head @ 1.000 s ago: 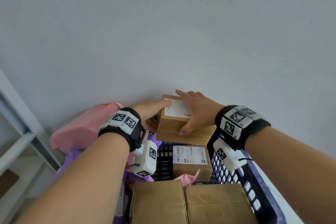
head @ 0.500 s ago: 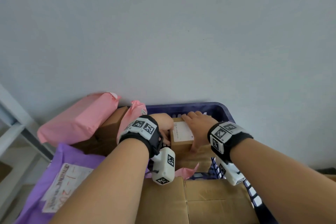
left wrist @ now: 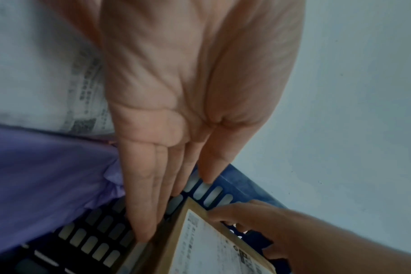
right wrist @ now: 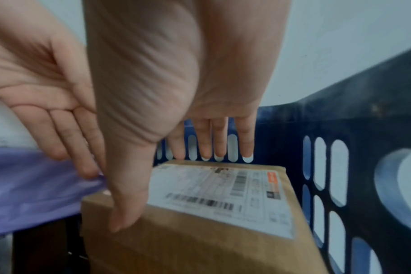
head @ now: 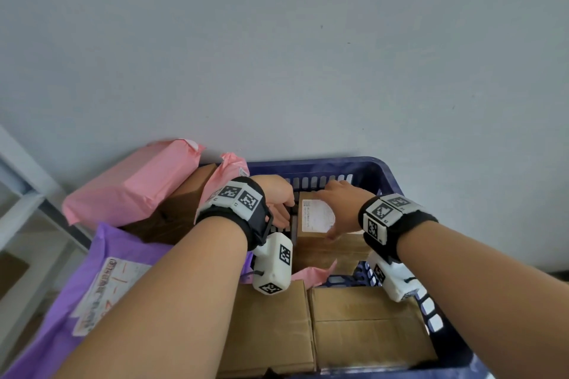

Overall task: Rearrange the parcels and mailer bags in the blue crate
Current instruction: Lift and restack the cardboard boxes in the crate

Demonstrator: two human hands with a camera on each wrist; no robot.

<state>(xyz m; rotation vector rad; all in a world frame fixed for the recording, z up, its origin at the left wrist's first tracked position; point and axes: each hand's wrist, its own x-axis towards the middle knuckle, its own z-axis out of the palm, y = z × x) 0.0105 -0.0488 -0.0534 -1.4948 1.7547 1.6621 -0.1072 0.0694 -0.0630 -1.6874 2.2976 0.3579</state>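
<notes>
both hands are seen with straight fingers on one small labelled parcel point(head: 317, 218) at the far end of the blue crate point(head: 314, 164): the left hand point(head: 277, 198) is laid flat along its left side, the right hand point(head: 345, 206) is spread over its top. nothing is gripped. judgement: the parcel is best seated squarely against the far wall, with even downward pressure.

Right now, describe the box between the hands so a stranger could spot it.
Find the blue crate against the wall. At its far end sits a small cardboard box, flanked by both hands. Unlike the plain boxes nearer the person, its top bears a white shipping label.
</notes>
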